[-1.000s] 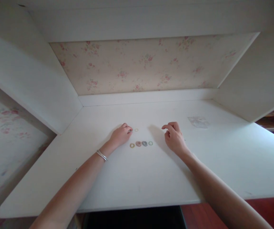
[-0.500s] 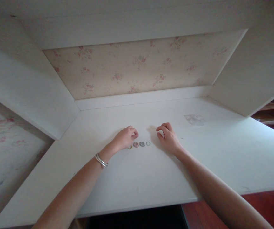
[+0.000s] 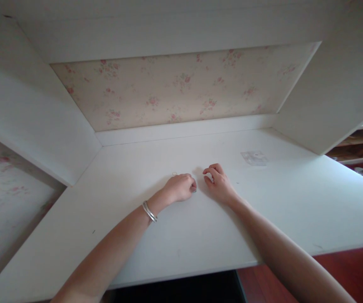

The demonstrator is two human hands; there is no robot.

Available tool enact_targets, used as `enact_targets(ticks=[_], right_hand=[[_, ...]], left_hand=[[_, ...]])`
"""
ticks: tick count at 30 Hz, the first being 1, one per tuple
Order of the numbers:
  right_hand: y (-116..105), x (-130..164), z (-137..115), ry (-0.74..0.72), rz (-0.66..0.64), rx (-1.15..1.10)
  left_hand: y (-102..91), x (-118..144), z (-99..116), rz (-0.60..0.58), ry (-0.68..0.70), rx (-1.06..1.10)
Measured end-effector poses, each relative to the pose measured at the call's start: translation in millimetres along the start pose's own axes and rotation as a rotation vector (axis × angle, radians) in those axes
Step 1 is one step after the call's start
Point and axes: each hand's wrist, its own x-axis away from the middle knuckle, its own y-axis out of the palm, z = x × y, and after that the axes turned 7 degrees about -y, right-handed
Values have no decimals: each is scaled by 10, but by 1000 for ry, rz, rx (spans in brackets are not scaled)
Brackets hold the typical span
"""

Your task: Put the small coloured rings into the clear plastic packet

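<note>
Left hand (image 3: 179, 188) fingers curled shut, contents hidden; right hand (image 3: 218, 182) fingers loosely apart. Small ring (image 3: 174, 173) on surface (image 3: 200, 227) just beyond. Judged: gathering step.

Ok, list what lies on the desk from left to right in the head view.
Bracelet on the left wrist → small ring → left hand, fingers curled down on the desk → right hand → clear plastic packet.
</note>
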Motion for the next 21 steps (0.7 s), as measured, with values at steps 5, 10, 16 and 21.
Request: enact_targets(ticks=[5, 10, 16, 21], right_hand=[[-4, 0, -3, 16, -24, 21], [11, -18, -16, 67, -77, 45], [137, -247, -138, -5, -249, 62], [376, -624, -404, -164, -566, 61]], left_hand=[[-125, 33, 17, 65, -12, 134], [-303, 275, -352, 298, -144, 382], [-157, 695, -1002, 268, -340, 562], [-45, 783, -1162, 214, -369, 660]])
